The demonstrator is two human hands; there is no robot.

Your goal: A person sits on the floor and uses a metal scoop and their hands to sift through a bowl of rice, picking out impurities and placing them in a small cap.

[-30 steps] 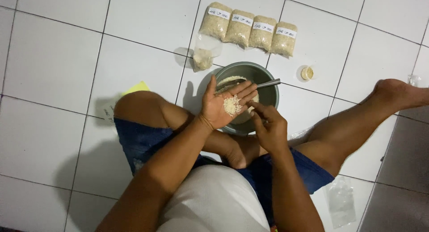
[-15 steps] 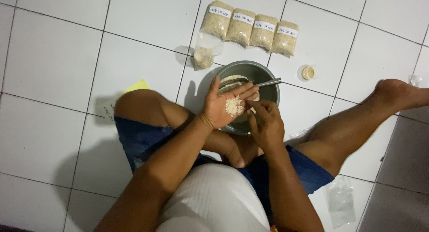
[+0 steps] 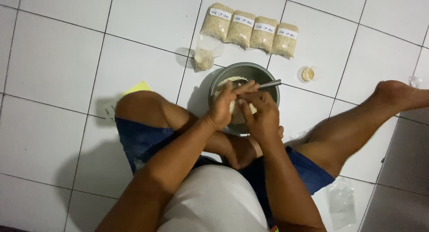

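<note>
Rice point(image 3: 233, 108) lies in the cupped left hand point(image 3: 225, 106), which is held over a grey metal bowl point(image 3: 263, 75) on the white tiled floor point(image 3: 58, 58). The fingers of this hand are curled half closed around the small heap of grains. The right hand point(image 3: 261, 116) is just beside it and touches it; its fingers are bent narrow toward the rice, and I cannot tell if they pinch any grains. A metal spoon point(image 3: 269, 84) rests in the bowl with its handle over the rim. Beyond the bowl lie four filled bags of rice point(image 3: 250, 30) in a row, each with a white label. A half-filled clear bag point(image 3: 204, 57) stands near the bowl, and a small round lid point(image 3: 307, 74) lies to the right.
</note>
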